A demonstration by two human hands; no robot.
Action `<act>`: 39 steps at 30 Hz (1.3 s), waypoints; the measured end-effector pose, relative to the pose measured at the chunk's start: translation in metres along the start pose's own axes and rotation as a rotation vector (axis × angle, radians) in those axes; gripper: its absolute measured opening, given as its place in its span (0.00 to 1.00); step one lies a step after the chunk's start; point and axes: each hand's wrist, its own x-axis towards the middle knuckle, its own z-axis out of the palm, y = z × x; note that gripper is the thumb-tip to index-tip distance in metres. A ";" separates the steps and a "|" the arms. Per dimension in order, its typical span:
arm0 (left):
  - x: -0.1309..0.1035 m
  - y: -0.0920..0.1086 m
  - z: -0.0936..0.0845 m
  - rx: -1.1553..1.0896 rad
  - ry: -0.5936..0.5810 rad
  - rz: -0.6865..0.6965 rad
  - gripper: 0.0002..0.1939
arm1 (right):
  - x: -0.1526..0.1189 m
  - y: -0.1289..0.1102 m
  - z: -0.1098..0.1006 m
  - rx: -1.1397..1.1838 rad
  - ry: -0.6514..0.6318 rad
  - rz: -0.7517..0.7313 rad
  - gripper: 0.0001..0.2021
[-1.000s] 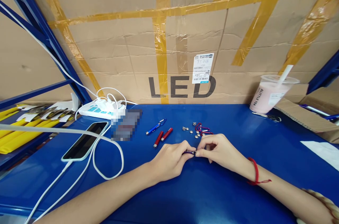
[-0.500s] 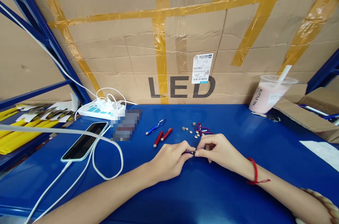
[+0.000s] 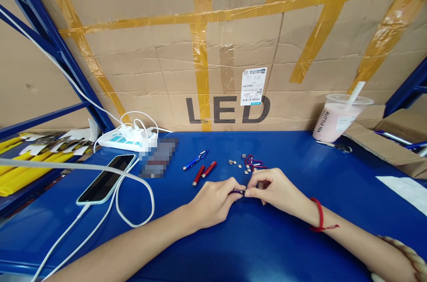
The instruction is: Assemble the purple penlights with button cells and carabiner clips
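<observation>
Basically no change over the last second: left hand [image 3: 213, 203] pinches slim dark tube [image 3: 236, 192], right hand [image 3: 278, 189] pinches its three-o'clock end; fiddly end work seems ongoing. Red penlight tubes [image 3: 209, 169] at ten o'clock.

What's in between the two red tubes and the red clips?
Small silver pieces lie between the red tubes and red clips in the head view.

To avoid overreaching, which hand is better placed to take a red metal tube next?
Probably the left hand: it is nearer the red metal tubes than the right hand, though both hands pinch a dark piece.
</observation>
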 end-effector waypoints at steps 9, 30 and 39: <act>0.000 -0.001 0.000 0.007 -0.013 -0.005 0.07 | 0.000 0.002 0.000 -0.010 -0.005 0.001 0.16; 0.000 0.001 -0.001 0.010 -0.023 -0.018 0.07 | 0.000 0.000 0.000 -0.015 -0.012 0.021 0.18; 0.000 0.000 0.000 0.007 -0.024 -0.010 0.07 | 0.000 0.000 -0.001 -0.013 -0.008 0.005 0.16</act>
